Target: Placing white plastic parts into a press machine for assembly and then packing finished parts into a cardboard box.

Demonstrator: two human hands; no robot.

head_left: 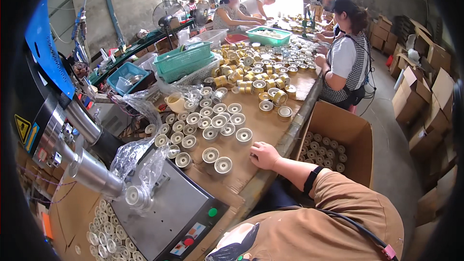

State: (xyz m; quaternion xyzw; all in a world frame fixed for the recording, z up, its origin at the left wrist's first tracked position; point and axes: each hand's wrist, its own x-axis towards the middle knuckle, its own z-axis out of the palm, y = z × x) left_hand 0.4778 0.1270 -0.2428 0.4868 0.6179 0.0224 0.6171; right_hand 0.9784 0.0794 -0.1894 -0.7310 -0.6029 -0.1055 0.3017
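Observation:
My right hand [264, 155] rests on the brown table top [273, 128] near its edge. Its fingers are curled in, and nothing shows in them. The closest things to it are several round whitish cup-shaped parts with a centre hole, among them one part [223, 165] and another [244, 135]. My left hand is out of view. At the left stands a press machine [92, 171] with a metal cylinder above a grey plate [159, 208]. Beneath the cylinder sits a round whitish part [135, 195] with clear plastic film [151, 169] around it.
A cardboard box [345, 125] holding whitish parts stands right of the table. Gold-banded round parts [278, 96] lie farther along, beside a green basket [183, 63]. A person in a checked apron [350, 63] and other people work beyond. A red button [188, 241] is on the machine.

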